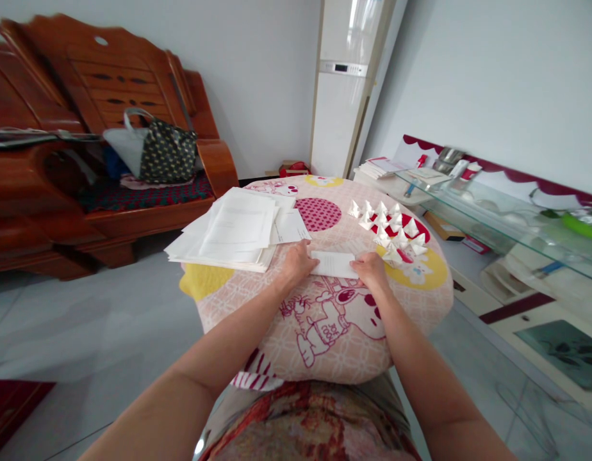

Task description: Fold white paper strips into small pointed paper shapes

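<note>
A folded sheet of white paper [333, 264] lies across the middle of the round table, held at both ends. My left hand [297, 261] grips its left end, thumb on top and fingers bent. At the right end, my right hand [370, 269] is closed with thumb and fingers on the paper's edge. Faint printed lines show on the sheet. A stack of loose white paper [238, 227] sits just beyond my left hand. Several small folded paper boats [389, 227] stand in rows past my right hand.
A patterned cloth [320, 333] covers the table. To the right runs a glass-topped cabinet [507, 211] with papers and cups on it. A wooden sofa [108, 96] with a dark patterned bag [168, 152] stands at the left. A tall white air conditioner [341, 109] is in the corner.
</note>
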`<act>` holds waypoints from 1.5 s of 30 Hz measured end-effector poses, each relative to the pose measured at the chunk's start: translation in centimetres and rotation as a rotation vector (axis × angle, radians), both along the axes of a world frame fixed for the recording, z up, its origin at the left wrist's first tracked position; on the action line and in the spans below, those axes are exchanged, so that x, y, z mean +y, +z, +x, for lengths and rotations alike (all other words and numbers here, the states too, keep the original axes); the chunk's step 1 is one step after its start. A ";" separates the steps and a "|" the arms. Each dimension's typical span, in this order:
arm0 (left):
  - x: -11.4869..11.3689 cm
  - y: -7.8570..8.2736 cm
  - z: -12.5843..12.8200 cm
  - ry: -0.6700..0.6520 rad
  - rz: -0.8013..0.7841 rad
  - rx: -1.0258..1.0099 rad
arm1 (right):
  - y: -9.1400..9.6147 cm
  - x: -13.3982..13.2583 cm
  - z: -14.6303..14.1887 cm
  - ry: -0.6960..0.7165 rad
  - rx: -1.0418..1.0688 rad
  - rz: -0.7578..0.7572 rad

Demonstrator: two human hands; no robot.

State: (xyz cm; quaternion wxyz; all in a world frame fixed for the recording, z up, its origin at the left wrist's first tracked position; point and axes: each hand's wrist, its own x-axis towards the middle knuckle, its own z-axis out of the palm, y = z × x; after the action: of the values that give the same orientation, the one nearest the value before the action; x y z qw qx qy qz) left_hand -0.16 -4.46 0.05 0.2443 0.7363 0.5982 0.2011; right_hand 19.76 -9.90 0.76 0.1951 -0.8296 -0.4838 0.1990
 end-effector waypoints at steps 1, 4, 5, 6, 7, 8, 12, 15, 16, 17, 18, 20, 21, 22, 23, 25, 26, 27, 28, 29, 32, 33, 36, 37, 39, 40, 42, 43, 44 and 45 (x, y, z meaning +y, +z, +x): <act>0.0 0.0 0.0 0.001 0.005 0.004 | 0.0 0.0 0.0 0.010 -0.047 0.006; 0.0 -0.1 0.0 -0.001 0.012 0.009 | -0.3 0.1 0.1 0.037 -0.157 0.025; 0.1 -0.1 0.0 0.001 0.010 0.008 | -0.4 0.1 0.2 0.050 -0.183 0.027; 0.1 -0.1 -0.1 0.002 0.007 0.006 | -0.4 0.1 0.2 0.061 -0.208 0.028; 0.1 -0.1 -0.1 0.004 0.005 0.004 | -0.4 0.2 0.3 0.071 -0.234 0.027; 0.0 -0.1 -0.1 0.006 0.005 0.002 | -0.4 0.2 0.3 0.079 -0.257 0.024; -0.1 0.1 -0.2 0.009 0.005 0.003 | -0.1 0.2 0.2 0.090 -0.302 -0.002; -0.1 0.2 -0.2 0.003 -0.004 -0.002 | -0.1 0.2 0.1 0.094 -0.314 -0.009; -0.2 0.2 -0.2 0.002 -0.005 -0.002 | -0.1 0.2 0.1 0.097 -0.318 -0.005; -0.2 0.3 -0.3 0.002 -0.005 -0.002 | -0.1 0.3 0.2 0.098 -0.323 -0.001; -0.2 0.3 -0.3 0.001 -0.005 -0.001 | -0.2 0.3 0.2 0.099 -0.326 0.002; -0.2 0.3 -0.3 0.000 -0.002 0.003 | -0.3 0.4 0.2 0.099 -0.325 0.000; -0.2 0.3 -0.3 0.000 0.000 0.006 | -0.3 0.4 0.3 0.100 -0.322 -0.004; -0.2 0.3 -0.3 0.002 0.003 0.009 | -0.3 0.4 0.3 0.102 -0.320 -0.008; -0.1 0.3 -0.3 0.004 0.005 0.012 | -0.3 0.5 0.3 0.103 -0.317 -0.011; -0.1 0.3 -0.3 0.008 0.003 0.015 | -0.4 0.5 0.3 0.105 -0.317 -0.009; 0.0 0.2 -0.3 0.009 0.000 0.013 | -0.4 0.5 0.4 0.106 -0.317 -0.004; 0.0 0.2 -0.3 0.008 -0.003 0.009 | -0.4 0.5 0.4 0.107 -0.317 0.000; 0.1 0.1 -0.3 0.008 -0.006 0.003 | -0.4 0.5 0.4 0.107 -0.315 0.003; 0.2 0.0 -0.3 0.007 -0.009 -0.003 | -0.4 0.5 0.4 0.105 -0.312 0.003; 0.3 -0.1 -0.3 0.009 -0.015 -0.011 | -0.3 0.6 0.3 0.096 -0.300 -0.002; 0.3 -0.1 -0.3 0.009 -0.015 -0.011 | -0.3 0.6 0.3 0.094 -0.298 -0.003; 0.3 0.0 -0.3 0.015 -0.010 -0.002 | -0.3 0.6 0.3 0.100 -0.305 -0.003; 0.2 0.1 -0.3 0.017 -0.010 0.002 | -0.3 0.6 0.4 0.105 -0.312 -0.003; 0.2 0.2 -0.3 0.021 -0.011 0.012 | -0.3 0.6 0.4 0.113 -0.320 -0.004; 0.2 0.2 -0.3 0.023 -0.010 0.017 | -0.4 0.6 0.4 0.115 -0.320 -0.005; 0.2 0.2 -0.3 0.024 -0.007 0.019 | -0.4 0.6 0.4 0.113 -0.317 -0.007; 0.2 0.2 -0.3 0.024 -0.004 0.017 | -0.4 0.7 0.5 0.111 -0.316 -0.006; 0.2 0.2 -0.3 0.022 -0.003 0.013 | -0.5 0.7 0.5 0.111 -0.317 -0.006; 0.2 0.2 -0.3 0.021 -0.004 0.010 | -0.5 0.7 0.5 0.111 -0.316 -0.004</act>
State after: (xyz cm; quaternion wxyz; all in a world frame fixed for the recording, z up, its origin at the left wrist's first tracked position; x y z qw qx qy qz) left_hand -0.43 -4.21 0.22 0.2406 0.7306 0.6074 0.1985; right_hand 20.25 -9.23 0.27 0.1036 -0.8230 -0.5532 0.0773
